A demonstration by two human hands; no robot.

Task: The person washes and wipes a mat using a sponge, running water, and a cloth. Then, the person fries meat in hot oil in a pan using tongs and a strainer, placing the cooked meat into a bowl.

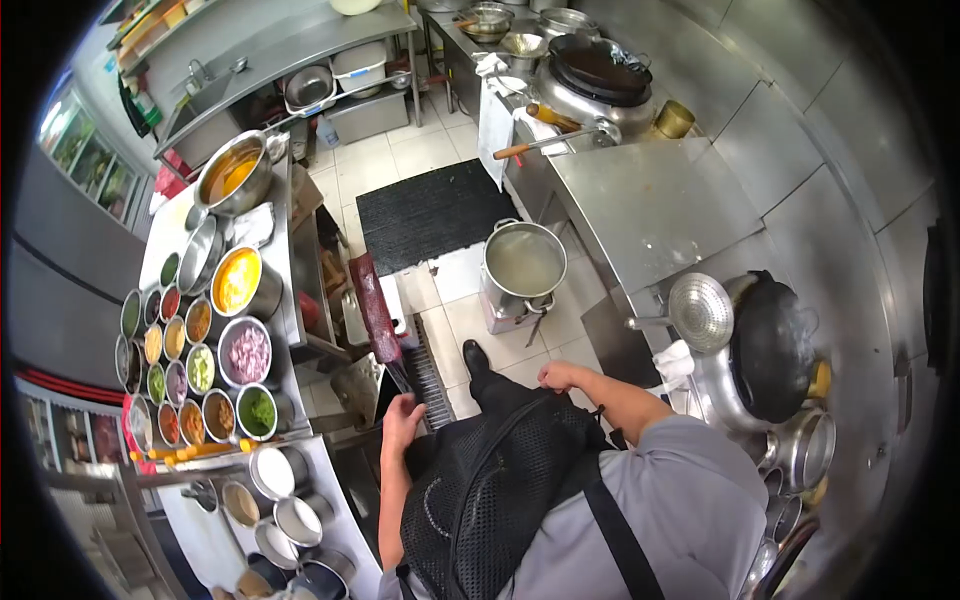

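My left hand (402, 418) is closed at the lower end of a dark, narrow piece that runs up to a long dark-red object (373, 308); what exactly the fingers hold is too small to tell. Beside the black mesh bag or apron (500, 480) on my front, my right hand (562, 376) is curled closed with nothing visible in it. A tall steel pot (524, 259) of cloudy liquid stands in front of me, apart from both hands.
On the left counter stand several tins of chopped ingredients (249, 352) and a bowl of orange liquid (234, 175). A black mat (430, 215) lies on the tiled floor. At right are a steel worktop (650, 210), a strainer (700, 312) and a dark wok (775, 350).
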